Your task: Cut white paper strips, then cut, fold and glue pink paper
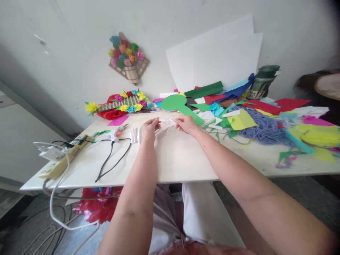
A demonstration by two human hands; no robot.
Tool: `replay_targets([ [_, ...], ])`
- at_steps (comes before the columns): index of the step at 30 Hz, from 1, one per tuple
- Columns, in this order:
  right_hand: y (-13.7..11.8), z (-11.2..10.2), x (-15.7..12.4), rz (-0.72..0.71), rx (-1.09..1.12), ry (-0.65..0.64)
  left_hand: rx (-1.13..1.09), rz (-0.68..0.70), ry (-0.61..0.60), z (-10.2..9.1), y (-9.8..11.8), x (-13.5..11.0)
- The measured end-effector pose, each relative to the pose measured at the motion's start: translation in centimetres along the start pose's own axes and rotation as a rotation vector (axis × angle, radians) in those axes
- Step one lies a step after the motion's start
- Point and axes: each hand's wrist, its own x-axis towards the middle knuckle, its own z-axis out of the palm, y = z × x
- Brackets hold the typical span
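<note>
My left hand point(149, 130) is closed in a pinch over the middle of the table. Just to its right, my right hand point(186, 124) pinches the other end of thin white paper strips point(166, 124), which stretch between both hands. The strips look blurred, so I cannot tell how many there are. Beside my left hand lie several short white paper rolls point(135, 135) in a row. A white hot glue gun point(113, 135) with an orange trigger rests farther left. Behind my right hand is a green paper cutout point(174, 102) with a rounded head and long stem.
A power strip point(63, 159) with plugs and cords lies at the table's left edge. A flower-decorated craft piece point(120, 103) stands near the wall. Coloured paper scraps, purple yarn point(262, 127) and a dark bottle point(262, 83) crowd the right side. White sheets point(215, 56) lean behind.
</note>
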Motion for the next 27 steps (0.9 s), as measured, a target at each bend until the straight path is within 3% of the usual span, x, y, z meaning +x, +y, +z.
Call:
replay_targets([
  [7, 2.3, -0.3, 1.2, 0.041, -0.202, 0.129, 0.101, 0.028, 0.091, 0.0, -0.9, 0.4],
  [16, 0.7, -1.1, 0.4, 0.105, -0.467, 0.157, 0.809, 0.089, 0.128, -0.2, -1.0, 0.4],
  [22, 0.3, -1.2, 0.0, 0.075, -0.638, 0.177, 1.001, 0.032, 0.117, 0.3, -0.4, -0.3],
  [27, 0.3, -1.1, 0.0, 0.085, -0.695, 0.156, 1.168, 0.115, 0.080, 0.2, -0.3, -0.4],
])
